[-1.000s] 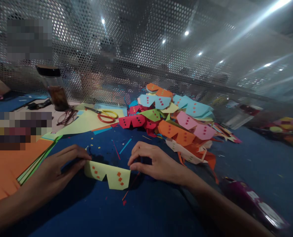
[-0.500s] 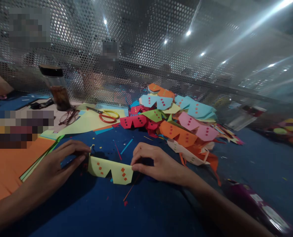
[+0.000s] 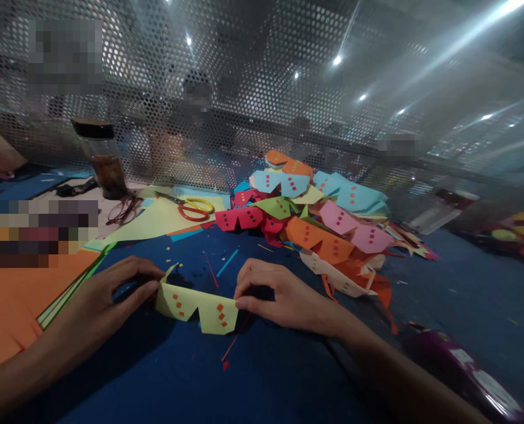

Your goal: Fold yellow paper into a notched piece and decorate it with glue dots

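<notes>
Pale yellow paper glasses point(image 3: 197, 299) with small orange-red diamond cut-outs and a notch at the bottom middle lie between my hands, just above the blue tabletop point(image 3: 155, 377). At their left corner, my left hand point(image 3: 115, 291) pinches the paper between thumb and fingers, where a thin strip bends back. My right hand point(image 3: 277, 291) grips the right end with thumb and curled fingers. Just beyond it is a heap of finished-looking paper glasses point(image 3: 339, 241) in orange, light blue, pink, red and green.
Scissors point(image 3: 195, 209) with red and yellow handles lie on paper sheets behind. Reading glasses point(image 3: 124, 209) and a dark-lidded bottle point(image 3: 106, 168) stand back left. Orange paper point(image 3: 18, 306) is at left, a purple shiny packet point(image 3: 469, 371) at right. Perforated metal point(image 3: 155, 100) borders the far side.
The left end of the yellow paper glasses is bent back more, its strip now rising beside my left fingertips. My right hand keeps its grip, and the view has shifted slightly.
</notes>
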